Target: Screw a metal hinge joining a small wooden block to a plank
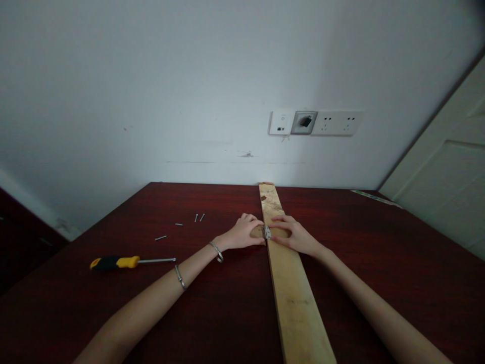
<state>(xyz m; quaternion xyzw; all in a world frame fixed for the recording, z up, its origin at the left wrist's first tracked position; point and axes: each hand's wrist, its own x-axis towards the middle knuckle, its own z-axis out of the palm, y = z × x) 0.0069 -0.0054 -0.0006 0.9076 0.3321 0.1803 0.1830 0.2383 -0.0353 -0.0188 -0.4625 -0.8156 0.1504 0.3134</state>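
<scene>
A long pale wooden board (pixel 297 298) runs across the table away from me. A small metal hinge (pixel 267 232) sits at its left edge. My left hand (pixel 241 232) is closed around a small piece of wood (pixel 257 231) beside that edge, its fingertips next to the hinge. From the right, my right hand (pixel 299 235) reaches over the board. Its thumb and finger curve in and grip the hinge. The fingertips partly cover where the hinge, the small wood and the board meet.
On the dark red table (pixel 227 313) lies a yellow and black screwdriver (pixel 117 262) at left. Several screws, such as one screw (pixel 160 237), are scattered beyond it. A wall with sockets (pixel 337 123) stands behind. A thin strip (pixel 375 198) lies at the far right edge.
</scene>
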